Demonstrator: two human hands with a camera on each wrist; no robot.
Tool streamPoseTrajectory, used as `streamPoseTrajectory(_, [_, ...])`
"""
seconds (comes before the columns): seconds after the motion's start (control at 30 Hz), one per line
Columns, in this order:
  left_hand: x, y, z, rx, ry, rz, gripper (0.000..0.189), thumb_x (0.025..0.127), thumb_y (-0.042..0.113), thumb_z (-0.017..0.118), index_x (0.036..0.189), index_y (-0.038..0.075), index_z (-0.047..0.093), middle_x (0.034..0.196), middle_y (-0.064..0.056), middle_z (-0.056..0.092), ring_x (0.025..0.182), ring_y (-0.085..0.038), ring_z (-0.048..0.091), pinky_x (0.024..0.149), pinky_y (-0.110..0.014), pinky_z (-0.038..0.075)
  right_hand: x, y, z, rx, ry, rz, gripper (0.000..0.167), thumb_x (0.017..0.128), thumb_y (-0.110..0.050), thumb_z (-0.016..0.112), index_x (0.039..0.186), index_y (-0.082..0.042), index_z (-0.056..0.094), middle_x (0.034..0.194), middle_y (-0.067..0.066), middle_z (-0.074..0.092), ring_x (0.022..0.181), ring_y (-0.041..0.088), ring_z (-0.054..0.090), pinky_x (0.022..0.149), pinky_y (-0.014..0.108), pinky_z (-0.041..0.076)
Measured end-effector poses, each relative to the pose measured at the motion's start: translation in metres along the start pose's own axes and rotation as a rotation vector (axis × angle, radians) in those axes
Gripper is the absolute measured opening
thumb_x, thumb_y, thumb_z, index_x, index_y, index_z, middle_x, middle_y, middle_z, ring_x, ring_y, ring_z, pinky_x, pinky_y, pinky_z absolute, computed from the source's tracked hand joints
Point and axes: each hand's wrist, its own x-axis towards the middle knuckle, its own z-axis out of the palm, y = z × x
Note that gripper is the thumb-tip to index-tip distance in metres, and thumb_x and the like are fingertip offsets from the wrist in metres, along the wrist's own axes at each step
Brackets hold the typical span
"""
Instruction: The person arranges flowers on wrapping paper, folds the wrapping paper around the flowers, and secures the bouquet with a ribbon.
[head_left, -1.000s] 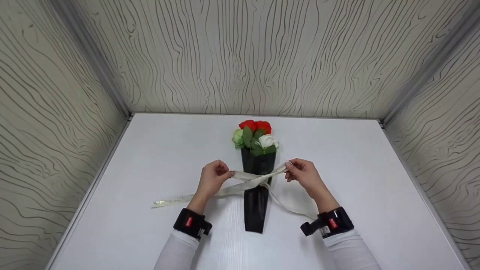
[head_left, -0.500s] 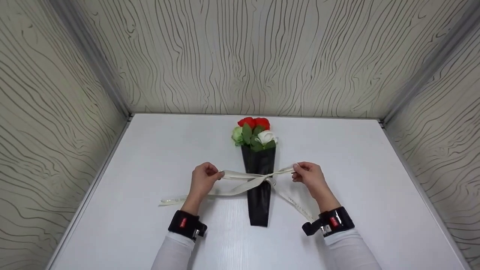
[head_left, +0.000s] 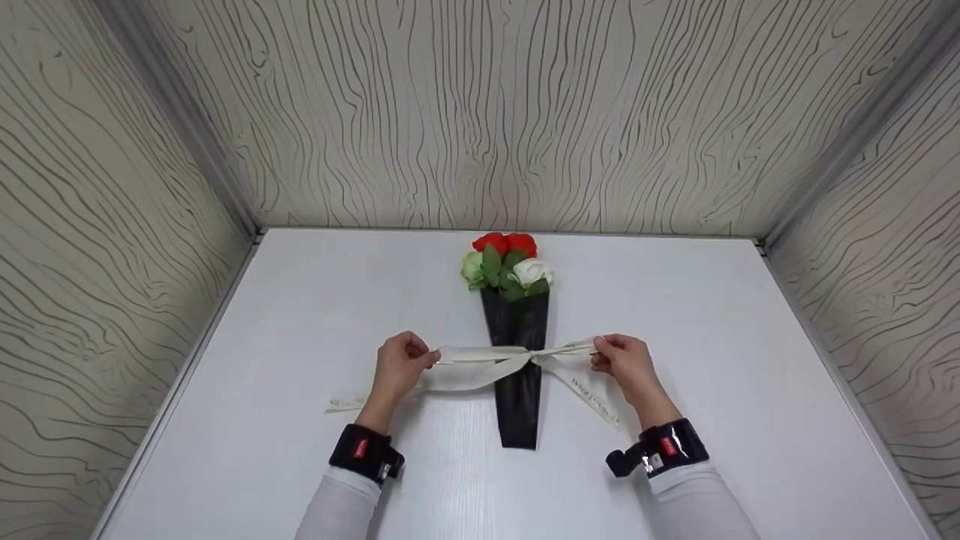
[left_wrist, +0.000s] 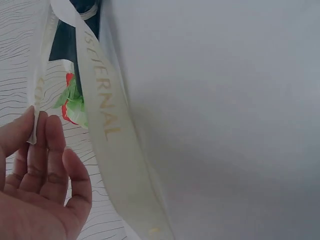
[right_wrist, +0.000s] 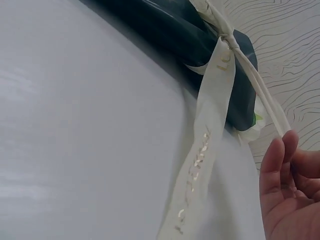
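Note:
A bouquet in a black wrapper (head_left: 519,405) lies on the white table, its red roses (head_left: 505,244), white rose (head_left: 532,273) and pale green bloom (head_left: 472,268) toward the back. Around the wrapper's middle runs a cream ribbon (head_left: 480,354), knotted near the right side. To the left of the bouquet, my left hand (head_left: 397,367) pinches one ribbon loop between thumb and fingers. Opposite it, my right hand (head_left: 628,365) pinches the other loop. Both loops stretch sideways from the knot (right_wrist: 227,40). Two lettered tails hang lower; the left tail (left_wrist: 107,110) passes below my left hand.
The white table (head_left: 300,300) extends around the bouquet, up to a patterned back wall (head_left: 480,112). Patterned side walls (head_left: 90,262) stand left and right. Each wrist wears a black camera strap (head_left: 367,454).
My hands have moved apart, drawing the loops longer and the knot tighter. The bouquet has shifted slightly toward the back, and its lower end has swung right.

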Motion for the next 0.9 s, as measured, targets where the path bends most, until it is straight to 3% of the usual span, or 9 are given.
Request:
streamPoseTrajectory(0.3, [0.0, -0.007, -0.001, 0.029, 0.03, -0.034, 0.018, 0.083, 0.009, 0.077, 0.078, 0.005, 0.06, 0.066, -0.002, 0.061, 0.062, -0.018, 0.061, 0.059, -0.031, 0.046, 0.0, 0.014, -0.005, 0.028, 0.054, 0.003, 0.028, 0.101, -0.008, 0.055, 0.115, 0.017, 0.053, 0.075, 0.006, 0.062, 0.067, 0.012, 0.061, 0.065, 0.024, 0.055])
streamPoseTrajectory(0.57, [-0.002, -0.004, 0.0, 0.002, 0.04, -0.037, 0.018, 0.083, 0.011, 0.077, 0.079, 0.005, 0.061, 0.066, -0.002, 0.063, 0.063, -0.02, 0.062, 0.057, -0.029, 0.044, 0.001, 0.008, -0.011, 0.025, -0.017, 0.001, 0.028, 0.103, -0.009, 0.05, 0.117, 0.015, 0.051, 0.081, 0.008, 0.061, 0.071, 0.014, 0.061, 0.067, 0.026, 0.055])
streamPoseTrajectory(0.73, [-0.001, -0.001, 0.002, -0.043, 0.04, -0.023, 0.015, 0.084, 0.009, 0.076, 0.082, 0.003, 0.063, 0.066, -0.001, 0.064, 0.063, -0.02, 0.065, 0.058, -0.027, 0.044, 0.002, 0.0, -0.009, -0.073, -0.026, -0.022, 0.033, 0.103, -0.016, 0.05, 0.12, 0.012, 0.053, 0.088, 0.011, 0.062, 0.074, 0.015, 0.062, 0.067, 0.027, 0.056])
streamPoseTrajectory(0.9, [0.0, 0.003, 0.005, -0.067, 0.03, -0.016, 0.014, 0.085, 0.009, 0.074, 0.092, -0.001, 0.068, 0.072, -0.003, 0.067, 0.064, -0.018, 0.067, 0.059, -0.026, 0.048, 0.003, -0.008, -0.001, -0.293, 0.0, -0.097, 0.044, 0.093, -0.026, 0.069, 0.119, 0.008, 0.056, 0.092, 0.011, 0.063, 0.073, 0.016, 0.063, 0.064, 0.027, 0.054])
